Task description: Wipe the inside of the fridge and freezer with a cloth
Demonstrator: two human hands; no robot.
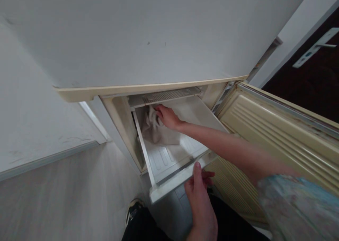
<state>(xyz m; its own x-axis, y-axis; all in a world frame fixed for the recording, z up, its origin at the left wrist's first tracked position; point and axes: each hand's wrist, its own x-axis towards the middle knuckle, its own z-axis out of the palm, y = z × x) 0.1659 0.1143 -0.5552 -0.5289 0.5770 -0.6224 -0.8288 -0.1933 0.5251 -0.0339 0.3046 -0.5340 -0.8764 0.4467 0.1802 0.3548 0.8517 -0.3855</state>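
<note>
Far left: grey wood-look floor [66, 188] meets a white wall [31, 100], with a dark shoe [134, 209] at the bottom edge. Above sits the white fridge body [132, 32], its cream trim overhead. Pulled-out white drawer [180, 179] with a ridged plastic floor, a vent grille [164, 96] behind it. The crumpled grey-beige cloth [156, 128] lies bunched at the back left of the drawer, on its floor. Looks soft, light and floppy, no stiffness; a bunched fold looks like the easiest place to grab, though it may slide on the smooth plastic. Looks plain, with no pattern visible. Right hand [168, 116] reaches in over the drawer, fingers curled down, gripping the top of the cloth. Left hand [198, 205] is open below the drawer's front lip, fingers spread, thumb up; cannot tell if it touches the lip. Right of that, the open door's ribbed cream liner [265, 128], a patterned sleeve [293, 202], and a metal handle [312, 47] on a dark door.
</note>
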